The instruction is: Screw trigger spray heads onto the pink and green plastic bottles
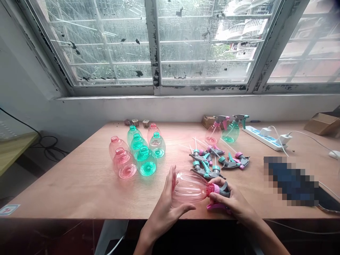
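Note:
A clear pink spray bottle (190,186) lies sideways above the table's front edge, its neck pointing right. My left hand (170,203) cups the bottle's base, fingers behind it and thumb stretched out below. At the neck, my right hand (232,200) pinches the pink collar of a grey and pink spray head (224,190), which sits on the bottle's mouth. How far the collar is screwed on cannot be made out. Just beyond lie several loose spray heads (209,173) with teal or pink collars and thin tubes. To the left stand several open pink and green bottles (147,164).
Two bottles with spray heads, one pink (213,134) and one green (231,132), stand at the back. A white power strip (265,138) with plugs and cables is at the right, near a blurred dark object (292,182). A cardboard box (322,123) sits in the far right corner.

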`<state>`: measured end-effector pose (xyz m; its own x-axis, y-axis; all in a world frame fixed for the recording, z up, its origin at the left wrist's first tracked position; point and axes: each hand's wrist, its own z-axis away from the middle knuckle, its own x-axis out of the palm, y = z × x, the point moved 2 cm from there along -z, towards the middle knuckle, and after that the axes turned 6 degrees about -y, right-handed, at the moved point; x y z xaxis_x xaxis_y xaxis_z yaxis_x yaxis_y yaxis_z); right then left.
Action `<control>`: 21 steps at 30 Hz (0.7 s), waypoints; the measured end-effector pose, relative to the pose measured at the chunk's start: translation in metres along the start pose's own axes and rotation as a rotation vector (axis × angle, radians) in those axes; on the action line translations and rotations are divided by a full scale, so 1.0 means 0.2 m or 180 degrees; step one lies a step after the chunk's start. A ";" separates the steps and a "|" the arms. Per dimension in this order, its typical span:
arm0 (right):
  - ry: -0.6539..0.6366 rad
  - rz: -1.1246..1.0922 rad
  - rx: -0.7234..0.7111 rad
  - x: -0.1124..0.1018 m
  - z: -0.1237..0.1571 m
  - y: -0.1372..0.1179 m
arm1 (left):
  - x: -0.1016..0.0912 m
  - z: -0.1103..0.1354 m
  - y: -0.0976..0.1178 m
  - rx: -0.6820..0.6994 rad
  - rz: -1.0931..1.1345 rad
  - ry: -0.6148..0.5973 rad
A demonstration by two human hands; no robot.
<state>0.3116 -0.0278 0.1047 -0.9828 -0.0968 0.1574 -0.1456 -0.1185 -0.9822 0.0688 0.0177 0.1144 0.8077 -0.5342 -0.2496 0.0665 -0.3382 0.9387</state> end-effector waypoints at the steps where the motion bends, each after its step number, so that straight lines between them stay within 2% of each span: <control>1: -0.0012 0.0002 0.0017 0.00 0.00 0.00 | 0.00 0.00 0.01 -0.0044 0.0029 0.0000; 5: -0.0039 0.0059 -0.0007 0.00 -0.01 -0.01 | -0.01 0.00 0.01 -0.0190 -0.0066 0.0017; 14: -0.0024 -0.0064 -0.0108 -0.02 -0.01 0.00 | 0.00 0.00 -0.04 0.0014 -0.0390 -0.0044; 21: -0.0127 -0.0120 0.0002 0.00 0.01 -0.01 | 0.00 -0.01 0.01 -0.0069 0.0101 -0.0005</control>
<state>0.3111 -0.0288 0.1060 -0.9713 -0.1316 0.1982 -0.1824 -0.1232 -0.9755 0.0696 0.0181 0.1165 0.8087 -0.5455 -0.2201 0.0536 -0.3043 0.9511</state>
